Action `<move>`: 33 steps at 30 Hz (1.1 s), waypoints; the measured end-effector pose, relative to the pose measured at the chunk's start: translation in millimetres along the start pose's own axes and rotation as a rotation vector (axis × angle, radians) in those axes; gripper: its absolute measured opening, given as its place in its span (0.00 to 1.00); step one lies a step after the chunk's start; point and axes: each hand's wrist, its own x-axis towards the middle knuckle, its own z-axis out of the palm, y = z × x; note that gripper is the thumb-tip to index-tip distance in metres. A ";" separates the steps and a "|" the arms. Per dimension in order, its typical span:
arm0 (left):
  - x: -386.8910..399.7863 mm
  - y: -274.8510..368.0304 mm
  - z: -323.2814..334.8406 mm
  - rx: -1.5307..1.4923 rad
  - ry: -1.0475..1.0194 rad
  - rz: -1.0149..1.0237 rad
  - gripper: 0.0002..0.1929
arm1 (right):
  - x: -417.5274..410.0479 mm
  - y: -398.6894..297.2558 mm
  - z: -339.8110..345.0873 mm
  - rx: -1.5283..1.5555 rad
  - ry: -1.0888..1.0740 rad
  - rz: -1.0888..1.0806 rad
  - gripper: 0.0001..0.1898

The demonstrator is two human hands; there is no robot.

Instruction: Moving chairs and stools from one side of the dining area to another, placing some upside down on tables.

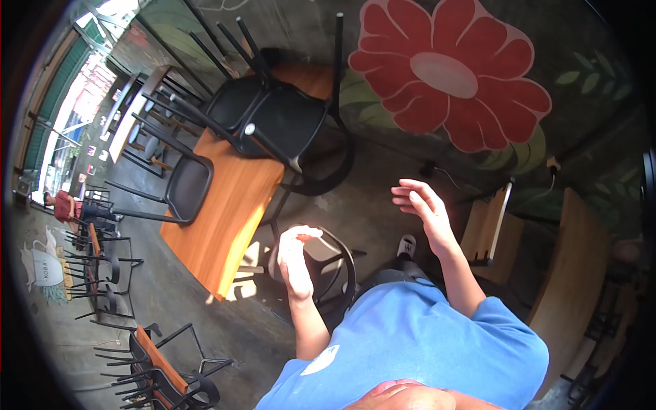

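My left hand (295,264) is raised in sunlight with its fingers bent inward and nothing visible in it. Below it stands a black round-backed chair (351,266), partly hidden by the hand. My right hand (425,207) is raised further forward, fingers slightly spread, holding nothing. Neither hand appears to touch any furniture. Ahead to the left is a wooden table (225,200), its near edge sunlit. Black chairs rest upside down on it: one chair (190,187) at the left, another (289,120) towards the back with more chair parts behind it.
At the right are a small wooden board or shelf (499,220) and a long curved-looking wooden tabletop (569,287). Stacked black chairs on tables (161,359) line the left side. A person in a red top (64,207) is far left. A wall with a painted red flower (446,74) rises ahead.
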 end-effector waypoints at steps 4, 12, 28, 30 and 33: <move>18.4 -14.1 65.1 -0.067 0.032 -0.200 0.21 | 21.7 -14.8 -68.0 0.052 0.046 -0.039 0.19; 71.6 -19.5 203.5 -0.187 -0.114 -0.286 0.20 | 58.3 -34.0 -160.4 0.136 0.031 -0.044 0.16; 122.0 -43.6 237.0 -0.219 0.086 -0.283 0.13 | 73.0 -49.3 -212.6 0.132 0.107 -0.055 0.17; 128.4 -52.0 225.4 -0.160 0.126 -0.254 0.11 | 88.5 -52.2 -205.4 0.108 0.077 -0.062 0.17; 141.5 -51.9 209.8 -0.047 0.196 -0.187 0.10 | 120.7 -53.0 -190.3 0.083 0.021 -0.047 0.17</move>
